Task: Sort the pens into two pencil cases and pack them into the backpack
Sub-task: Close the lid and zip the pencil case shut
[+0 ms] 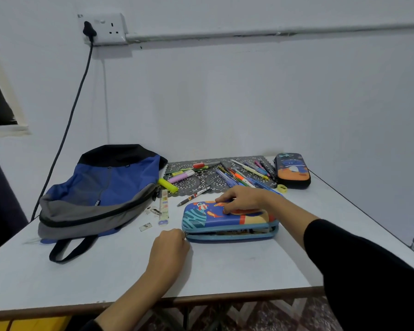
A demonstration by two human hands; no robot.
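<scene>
Worktop [237,271]: white, set against a bare wall.
Pencil case [225,222]: blue, near the front edge, its zip [225,238] gaping.
Left hand [171,247]: fingers curled tight at the zip's left end, apparently pinching the pull.
Right hand [242,199]: fingers pressed on the lid, gripping nothing.
Pens [237,174]: loose behind the case.
Risk: the contents showing in the gap could snag the zip.

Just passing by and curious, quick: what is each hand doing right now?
Left hand: closed, pinching the zip end of the pencil case.
Right hand: open, fingertips pressing on top of the pencil case, gripping nothing.
</scene>
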